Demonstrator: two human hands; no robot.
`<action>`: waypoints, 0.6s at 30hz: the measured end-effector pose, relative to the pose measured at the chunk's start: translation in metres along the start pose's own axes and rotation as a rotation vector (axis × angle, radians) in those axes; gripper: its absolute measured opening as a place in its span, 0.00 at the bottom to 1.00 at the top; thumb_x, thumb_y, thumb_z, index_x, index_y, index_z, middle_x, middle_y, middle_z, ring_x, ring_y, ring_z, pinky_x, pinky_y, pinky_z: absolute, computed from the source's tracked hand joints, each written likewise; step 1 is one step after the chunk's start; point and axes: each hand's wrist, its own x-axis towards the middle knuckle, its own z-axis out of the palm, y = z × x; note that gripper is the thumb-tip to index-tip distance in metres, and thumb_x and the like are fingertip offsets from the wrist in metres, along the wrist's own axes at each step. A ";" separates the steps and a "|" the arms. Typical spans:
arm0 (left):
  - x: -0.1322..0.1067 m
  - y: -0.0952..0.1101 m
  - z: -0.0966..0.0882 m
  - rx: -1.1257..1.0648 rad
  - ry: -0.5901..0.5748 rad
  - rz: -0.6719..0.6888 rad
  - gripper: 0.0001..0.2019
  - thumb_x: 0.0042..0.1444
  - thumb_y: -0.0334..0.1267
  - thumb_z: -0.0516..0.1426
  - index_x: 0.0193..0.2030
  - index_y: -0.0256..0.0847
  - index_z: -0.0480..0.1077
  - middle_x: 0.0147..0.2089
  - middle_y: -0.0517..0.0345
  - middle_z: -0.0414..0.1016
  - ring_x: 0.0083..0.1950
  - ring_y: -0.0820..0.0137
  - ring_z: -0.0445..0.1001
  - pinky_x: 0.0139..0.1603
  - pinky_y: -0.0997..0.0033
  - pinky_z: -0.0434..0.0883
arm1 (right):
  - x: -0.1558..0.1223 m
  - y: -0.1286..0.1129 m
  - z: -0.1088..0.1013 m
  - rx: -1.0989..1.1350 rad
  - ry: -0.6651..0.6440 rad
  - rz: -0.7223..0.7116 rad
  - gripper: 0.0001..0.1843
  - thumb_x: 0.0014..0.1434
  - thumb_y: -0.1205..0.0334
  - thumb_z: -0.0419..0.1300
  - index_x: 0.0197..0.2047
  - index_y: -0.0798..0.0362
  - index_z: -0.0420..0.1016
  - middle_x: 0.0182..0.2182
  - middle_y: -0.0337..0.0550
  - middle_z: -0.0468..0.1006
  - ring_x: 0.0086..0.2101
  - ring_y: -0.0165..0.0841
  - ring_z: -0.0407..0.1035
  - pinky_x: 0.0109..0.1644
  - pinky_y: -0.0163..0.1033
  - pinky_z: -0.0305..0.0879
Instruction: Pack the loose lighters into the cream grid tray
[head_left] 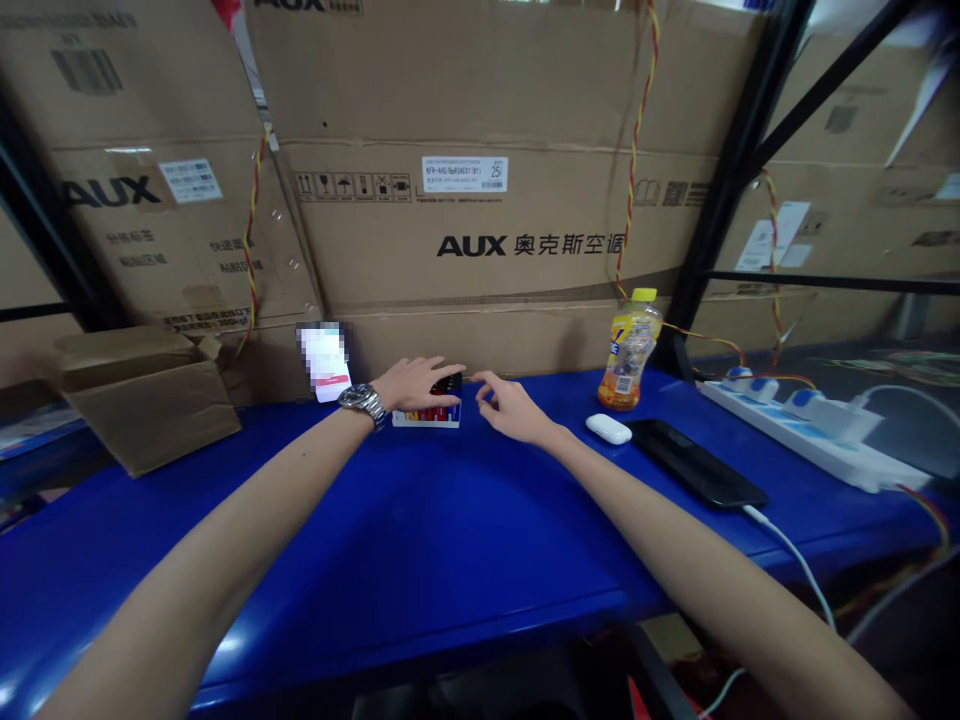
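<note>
1. Blue, glossy table [450,560] runs beneath both arms; on my monitor the work sits at its far side, around the middle, close to the tall cardboard carton [382,240].

2. Step in hand, as I judge it: handling a small multicoloured box [426,418], with the left hand [412,385] covering or steadying it and the right hand [512,408] poised beside it.

3. I see the left hand palm down over the box, fingers partly spread and pointing right. It seems to touch the box, but I cannot tell whether it grips it. Something black [450,383] shows under those fingers at the box's right end; I cannot make out what it is.

4. I read the right hand as loosely curled, thumb and forefinger parted, nothing visible between them. It hangs just right of the box, apart from it.

5. To my judgement, the next move calls for a steady left hand and a small, careful approach by the right fingertips, since the left fingers crowd the box's right end.

6. The box lies between the hands, mostly under the left, its pale lower edge facing near. I have a lit screen [326,362] to its left and a bottle [630,350] well to its right.
</note>
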 end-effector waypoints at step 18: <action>0.011 0.008 -0.001 -0.415 0.053 -0.588 0.38 0.48 0.67 0.52 0.52 0.34 0.69 0.48 0.31 0.74 0.41 0.49 0.75 0.32 0.59 0.69 | 0.007 0.011 0.011 0.368 -0.007 0.345 0.19 0.60 0.63 0.50 0.55 0.53 0.64 0.52 0.53 0.73 0.51 0.38 0.68 0.55 0.46 0.63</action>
